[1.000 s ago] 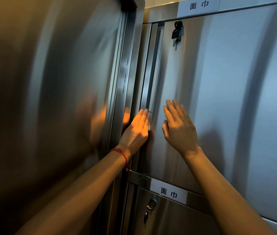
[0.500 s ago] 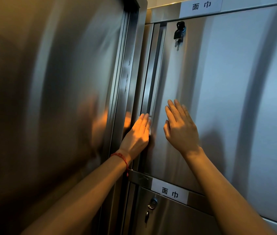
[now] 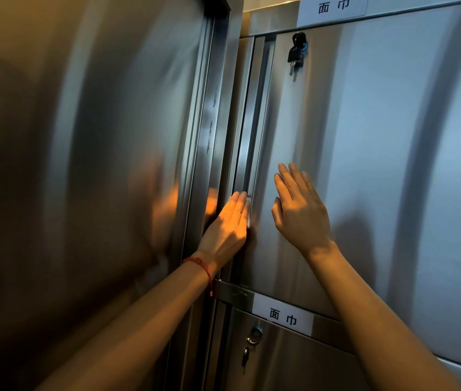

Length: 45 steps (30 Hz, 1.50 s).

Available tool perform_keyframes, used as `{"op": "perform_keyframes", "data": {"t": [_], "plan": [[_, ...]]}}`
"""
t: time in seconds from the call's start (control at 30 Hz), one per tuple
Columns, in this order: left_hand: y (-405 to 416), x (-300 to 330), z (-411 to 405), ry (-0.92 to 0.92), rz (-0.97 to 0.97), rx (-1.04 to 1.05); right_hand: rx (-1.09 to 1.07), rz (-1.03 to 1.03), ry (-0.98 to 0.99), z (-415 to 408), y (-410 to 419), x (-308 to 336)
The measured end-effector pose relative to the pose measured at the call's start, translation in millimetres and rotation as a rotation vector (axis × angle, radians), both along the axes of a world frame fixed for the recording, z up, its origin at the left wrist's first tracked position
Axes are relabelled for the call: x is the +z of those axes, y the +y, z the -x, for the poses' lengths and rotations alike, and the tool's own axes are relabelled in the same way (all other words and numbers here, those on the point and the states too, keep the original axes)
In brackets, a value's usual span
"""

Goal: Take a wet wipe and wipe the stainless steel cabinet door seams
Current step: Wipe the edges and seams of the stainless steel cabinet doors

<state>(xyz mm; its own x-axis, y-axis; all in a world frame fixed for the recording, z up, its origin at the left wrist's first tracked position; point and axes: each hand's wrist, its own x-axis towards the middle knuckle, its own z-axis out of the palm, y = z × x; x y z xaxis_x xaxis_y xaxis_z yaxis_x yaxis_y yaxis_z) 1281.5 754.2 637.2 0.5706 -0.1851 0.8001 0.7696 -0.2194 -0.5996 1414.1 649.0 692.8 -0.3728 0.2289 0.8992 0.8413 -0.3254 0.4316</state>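
A stainless steel cabinet door [image 3: 364, 153] fills the right of the head view. Its vertical seam [image 3: 251, 122] runs down the door's left edge. My left hand [image 3: 227, 224], with a red string on the wrist, lies flat on the seam and presses a white wet wipe [image 3: 249, 210] against it; only a thin edge of the wipe shows past the fingers. My right hand [image 3: 299, 213] rests flat on the door panel just right of the seam, fingers together and pointing up, holding nothing.
A black key [image 3: 295, 53] hangs in the lock at the door's top left. A white label [image 3: 283, 317] sits on the rail below, above a lower door with its own lock [image 3: 254, 334]. A tall steel panel [image 3: 96, 165] stands on the left.
My left hand has slid a little way down the seam with the wipe under it. My right hand has stayed flat on the door.
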Motion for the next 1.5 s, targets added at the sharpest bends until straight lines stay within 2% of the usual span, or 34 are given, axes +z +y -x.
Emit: {"op": "perform_keyframes", "data": {"t": [0.17,0.3,0.53,1.0,1.17,1.27,1.5], "plan": [[4,10,-2,-0.017,-0.039,0.019,0.008,-0.001,0.006,-2,2,-1],[0,-7,-1,0.001,-0.007,0.065,0.006,-0.001,0.0,-2,2,-1],[-6,-10,4,0.014,-0.005,-0.045,0.012,0.002,0.002,-1,1,-1],[-4,-24,6,0.021,0.003,-0.065,0.011,-0.002,-0.006,-2,2,0],[-1,-10,-1,-0.013,-0.051,0.011,0.017,-0.01,-0.005,-3,2,-1],[0,-15,-4,-0.026,-0.007,0.059,0.014,-0.012,-0.003,-3,3,-1],[-4,-44,4,0.006,0.05,0.018,0.0,-0.011,-0.017,-4,3,-1]]}}
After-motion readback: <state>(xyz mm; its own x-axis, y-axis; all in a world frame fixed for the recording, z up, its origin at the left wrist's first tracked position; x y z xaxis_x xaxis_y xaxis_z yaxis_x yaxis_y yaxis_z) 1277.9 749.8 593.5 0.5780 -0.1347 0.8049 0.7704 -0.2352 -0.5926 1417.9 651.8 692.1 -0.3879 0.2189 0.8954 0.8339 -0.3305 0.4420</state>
